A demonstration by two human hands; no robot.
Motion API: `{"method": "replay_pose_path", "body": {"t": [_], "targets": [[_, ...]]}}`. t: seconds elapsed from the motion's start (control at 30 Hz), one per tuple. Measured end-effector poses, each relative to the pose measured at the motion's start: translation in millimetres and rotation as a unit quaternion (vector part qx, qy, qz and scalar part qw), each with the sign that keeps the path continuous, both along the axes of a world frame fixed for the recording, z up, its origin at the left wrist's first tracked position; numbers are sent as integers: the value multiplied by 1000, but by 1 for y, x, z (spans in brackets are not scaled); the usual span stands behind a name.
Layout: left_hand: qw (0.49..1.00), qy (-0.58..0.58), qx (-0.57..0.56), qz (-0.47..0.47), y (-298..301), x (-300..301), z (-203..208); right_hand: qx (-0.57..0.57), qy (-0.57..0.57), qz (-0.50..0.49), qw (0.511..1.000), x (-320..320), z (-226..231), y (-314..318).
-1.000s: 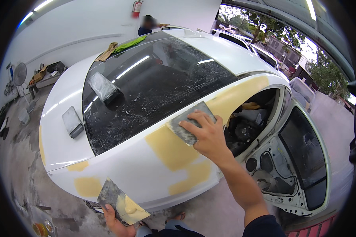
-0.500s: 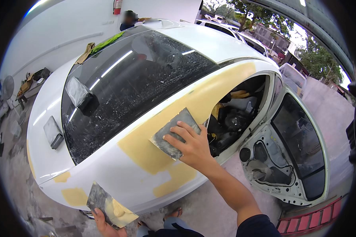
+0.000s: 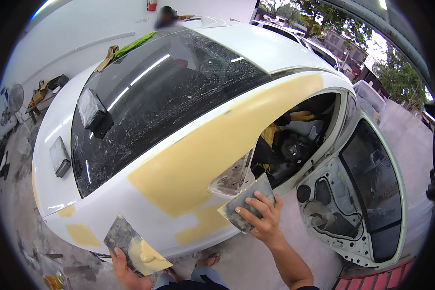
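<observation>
The left hand point(image 3: 123, 268) is gripping a metal mixing board point(image 3: 135, 246) from below, fingers curled under it, at the car body's lower edge; a lump of yellow body filler point(image 3: 147, 253) is sitting on the board. A wide yellow filler patch point(image 3: 203, 159) is running across the white car body point(image 3: 82, 212) beside the dusty rear glass point(image 3: 169, 96). The right hand point(image 3: 261, 217) is pressing a grey spreader point(image 3: 246, 203) flat, fingers splayed over it, against the panel's edge by the open door point(image 3: 362, 193).
</observation>
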State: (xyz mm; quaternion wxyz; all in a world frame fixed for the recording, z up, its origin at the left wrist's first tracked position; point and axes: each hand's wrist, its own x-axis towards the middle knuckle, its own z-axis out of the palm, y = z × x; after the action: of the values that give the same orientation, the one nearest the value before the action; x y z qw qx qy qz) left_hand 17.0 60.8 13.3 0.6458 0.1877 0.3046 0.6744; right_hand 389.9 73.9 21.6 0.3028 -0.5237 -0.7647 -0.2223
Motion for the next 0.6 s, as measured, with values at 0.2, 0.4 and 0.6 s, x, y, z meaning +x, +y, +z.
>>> {"method": "replay_pose_path", "body": {"t": [0.2, 0.4, 0.6], "targets": [[996, -59, -17, -70, 9, 77, -6, -77, 345, 255, 900, -82, 18, -57], [991, -114, 19, -66, 4, 52, 1, -251, 189, 325, 892, -98, 41, -44], [996, -65, 51, 45, -4, -51, 11, -170, 19, 92, 981, -122, 26, -9]]}}
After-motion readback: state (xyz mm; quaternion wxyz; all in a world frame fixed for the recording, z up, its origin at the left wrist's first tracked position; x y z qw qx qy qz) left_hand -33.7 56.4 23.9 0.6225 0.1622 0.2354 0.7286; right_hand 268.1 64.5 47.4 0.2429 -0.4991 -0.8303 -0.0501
